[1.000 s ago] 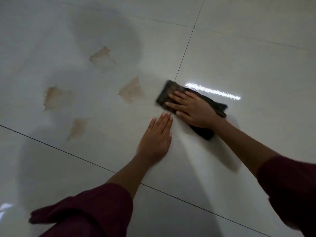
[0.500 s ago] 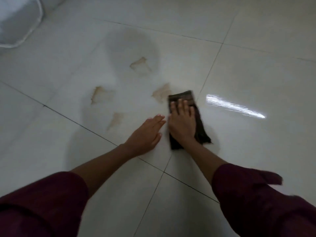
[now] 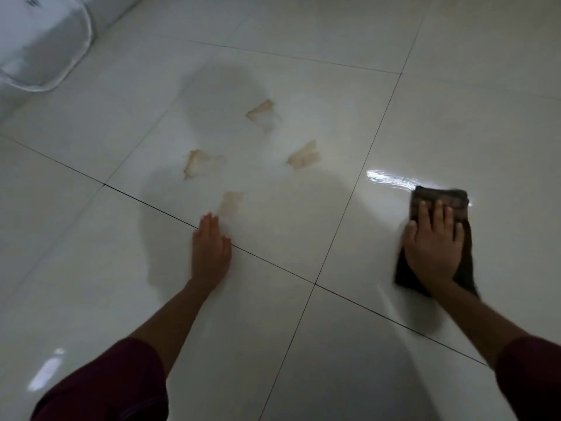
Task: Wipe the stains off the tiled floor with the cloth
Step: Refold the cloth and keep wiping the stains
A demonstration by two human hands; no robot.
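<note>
Several brown stains mark one glossy white floor tile: one at the top [image 3: 261, 112], one at the right [image 3: 303, 158], one at the left [image 3: 197, 164] and a faint one lower down [image 3: 232, 202]. My right hand [image 3: 432, 244] presses flat on a dark brown cloth [image 3: 437, 197] on the tile to the right, well clear of the stains. My left hand [image 3: 211, 249] lies flat on the floor across a grout line, fingertips just below the faint lower stain, holding nothing.
A white rounded object [image 3: 39, 44] sits on the floor at the top left corner. Dark grout lines [image 3: 315, 284] cross between my hands. A bright light reflection [image 3: 390, 179] glares just left of the cloth.
My right hand has slid the cloth away to the right, from beside the right-hand stain onto the neighbouring tile. My hands are now far apart; the left one stays flat.
</note>
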